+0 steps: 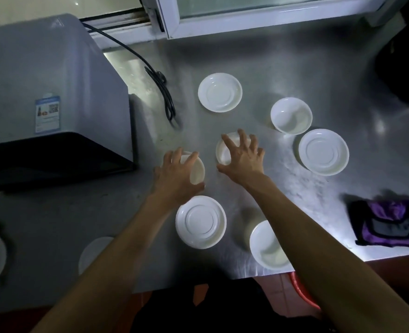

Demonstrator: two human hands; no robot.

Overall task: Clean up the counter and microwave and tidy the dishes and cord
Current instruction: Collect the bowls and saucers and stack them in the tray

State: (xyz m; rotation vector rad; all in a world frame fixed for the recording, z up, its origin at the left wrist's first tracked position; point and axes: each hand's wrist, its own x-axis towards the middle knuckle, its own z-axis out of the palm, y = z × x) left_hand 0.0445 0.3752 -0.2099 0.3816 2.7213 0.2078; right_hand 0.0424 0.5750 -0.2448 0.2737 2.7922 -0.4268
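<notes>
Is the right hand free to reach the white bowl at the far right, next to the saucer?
Probably yes. The right hand hovers spread over a nearer bowl, and only bare steel counter lies between it and the far bowl.

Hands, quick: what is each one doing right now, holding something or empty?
Left hand: closed around a small white bowl.
Right hand: open, fingers spread over another white bowl, not gripping it yet.

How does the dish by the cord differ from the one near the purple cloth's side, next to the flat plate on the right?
The saucer by the cord is shallow and wide; the bowl is deeper with steeper walls. The saucer shows a raised inner ring; the bowl's inside looks smooth. Both are white, upright, empty and untouched on the steel counter.
</notes>
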